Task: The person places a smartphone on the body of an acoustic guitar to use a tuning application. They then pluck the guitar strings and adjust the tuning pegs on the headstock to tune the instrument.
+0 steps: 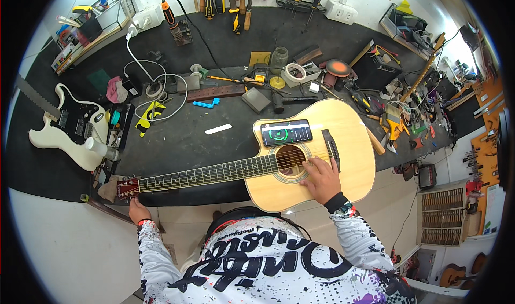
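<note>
A natural-wood acoustic guitar (348,170) lies across the dark bench, its neck pointing left. A phone (286,132) with a green dial on its screen rests on the body above the soundhole. At the far left end of the neck, my left hand (138,211) has its fingers closed on a tuning peg beneath the reddish headstock (125,187). My right hand (322,182) is over the strings by the soundhole, fingers apart, touching or just above them.
A white electric guitar (45,140) lies at the left. Behind the acoustic guitar are cables, a grey block (256,99), a jar (279,57) and several tools (397,127). The bench's front edge (214,200) runs near my body. A wooden drawer cabinet (441,215) stands at the right.
</note>
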Motion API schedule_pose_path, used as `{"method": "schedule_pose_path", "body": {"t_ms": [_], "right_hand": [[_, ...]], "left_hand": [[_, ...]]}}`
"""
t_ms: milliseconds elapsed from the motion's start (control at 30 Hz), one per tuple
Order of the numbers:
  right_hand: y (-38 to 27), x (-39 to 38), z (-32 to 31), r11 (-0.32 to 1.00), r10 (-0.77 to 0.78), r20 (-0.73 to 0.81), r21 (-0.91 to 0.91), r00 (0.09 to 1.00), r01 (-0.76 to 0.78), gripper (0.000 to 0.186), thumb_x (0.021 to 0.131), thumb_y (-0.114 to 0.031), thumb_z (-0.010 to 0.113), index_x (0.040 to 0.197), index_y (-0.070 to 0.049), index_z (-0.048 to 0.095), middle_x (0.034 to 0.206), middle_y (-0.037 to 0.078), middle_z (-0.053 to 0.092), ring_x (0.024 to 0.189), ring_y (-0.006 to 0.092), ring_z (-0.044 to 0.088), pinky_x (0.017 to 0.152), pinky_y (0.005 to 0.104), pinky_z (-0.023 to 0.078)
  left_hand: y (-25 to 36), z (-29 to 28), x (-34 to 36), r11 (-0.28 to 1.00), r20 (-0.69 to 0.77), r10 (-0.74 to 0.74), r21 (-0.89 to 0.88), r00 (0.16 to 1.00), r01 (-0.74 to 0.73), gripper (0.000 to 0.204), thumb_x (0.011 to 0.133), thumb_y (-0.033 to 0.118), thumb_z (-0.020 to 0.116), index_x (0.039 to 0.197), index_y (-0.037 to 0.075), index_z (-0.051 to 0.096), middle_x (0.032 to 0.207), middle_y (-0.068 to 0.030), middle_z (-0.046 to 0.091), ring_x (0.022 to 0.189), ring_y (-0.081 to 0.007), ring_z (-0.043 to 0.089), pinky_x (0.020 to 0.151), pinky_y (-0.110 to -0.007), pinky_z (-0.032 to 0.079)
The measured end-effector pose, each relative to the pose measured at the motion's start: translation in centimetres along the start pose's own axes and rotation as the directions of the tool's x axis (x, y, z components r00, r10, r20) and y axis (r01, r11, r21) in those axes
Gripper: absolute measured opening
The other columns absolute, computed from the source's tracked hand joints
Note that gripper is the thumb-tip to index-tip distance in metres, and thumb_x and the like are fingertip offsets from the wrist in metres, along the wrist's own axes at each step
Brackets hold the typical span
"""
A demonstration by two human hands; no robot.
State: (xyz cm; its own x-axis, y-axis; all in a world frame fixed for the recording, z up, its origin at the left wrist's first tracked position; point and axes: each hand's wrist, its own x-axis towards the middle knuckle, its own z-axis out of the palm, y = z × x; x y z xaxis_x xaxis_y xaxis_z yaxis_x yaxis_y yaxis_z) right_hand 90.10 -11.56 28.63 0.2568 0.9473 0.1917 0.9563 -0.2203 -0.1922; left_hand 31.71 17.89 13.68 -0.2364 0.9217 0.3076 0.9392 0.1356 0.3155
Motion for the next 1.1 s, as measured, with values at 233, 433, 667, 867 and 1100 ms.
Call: {"method": "schedule_pose_path", "body": {"t_ms": [233,433,667,867,1100], "right_hand": [[-0.1,-0.2,0.3,1.000,0.002,-0.022,-0.009,1.000,-0.002,0.057,0.088,-0.042,0.074,0.137,-0.014,0.062,0.137,0.007,0.059,0.132,0.0257,0.053,0.119,0.0597,0.026],[-0.1,0.8,-0.4,0.995,-0.093,-0.049,-0.050,0.994,0.090,0.061,0.080,-0.041,0.081,0.132,-0.012,0.065,0.130,0.015,0.057,0.126,0.0367,0.051,0.114,0.0615,0.030],[-0.4,0.6,-0.5,0.999,-0.026,-0.078,-0.037,0.997,0.023,0.054,0.076,-0.037,0.085,0.121,-0.012,0.070,0.126,0.014,0.056,0.125,0.0375,0.048,0.114,0.0600,0.031],[-0.3,0.3,-0.3,0.999,-0.015,-0.078,-0.029,0.997,0.012,0.053,0.078,-0.038,0.083,0.122,-0.012,0.070,0.123,0.012,0.058,0.123,0.0356,0.049,0.115,0.0594,0.032],[-0.7,0.5,-0.5,0.999,-0.042,-0.127,-0.014,0.991,0.040,0.052,0.077,-0.039,0.083,0.121,-0.013,0.071,0.117,0.009,0.062,0.114,0.0330,0.053,0.100,0.0480,0.040]], "left_hand": [[-0.5,0.0,-0.6,0.960,-0.050,-0.111,-0.264,0.993,0.094,0.041,0.104,0.038,0.058,0.115,0.001,0.073,0.106,-0.0222,0.075,0.097,-0.0385,0.072,0.086,-0.044,0.055],[-7.3,2.1,1.1,0.972,-0.073,-0.123,-0.210,0.990,0.105,0.040,0.103,0.037,0.060,0.118,0.001,0.069,0.106,-0.0209,0.074,0.098,-0.0354,0.072,0.086,-0.042,0.055],[-3.4,0.2,0.9,0.980,0.012,-0.046,-0.194,0.999,0.047,0.036,0.103,0.030,0.060,0.122,-0.001,0.066,0.109,-0.0241,0.072,0.097,-0.0394,0.070,0.085,-0.045,0.054],[-3.3,-0.5,1.7,0.984,0.066,0.128,0.116,0.990,-0.135,0.034,0.103,0.027,0.057,0.121,0.000,0.066,0.110,-0.0213,0.071,0.100,-0.0411,0.068,0.084,-0.050,0.054],[-2.8,-1.6,1.8,0.960,0.133,0.130,0.229,0.983,-0.158,0.031,0.102,0.027,0.056,0.113,0.002,0.070,0.104,-0.0198,0.072,0.098,-0.0399,0.068,0.082,-0.050,0.055]]}}
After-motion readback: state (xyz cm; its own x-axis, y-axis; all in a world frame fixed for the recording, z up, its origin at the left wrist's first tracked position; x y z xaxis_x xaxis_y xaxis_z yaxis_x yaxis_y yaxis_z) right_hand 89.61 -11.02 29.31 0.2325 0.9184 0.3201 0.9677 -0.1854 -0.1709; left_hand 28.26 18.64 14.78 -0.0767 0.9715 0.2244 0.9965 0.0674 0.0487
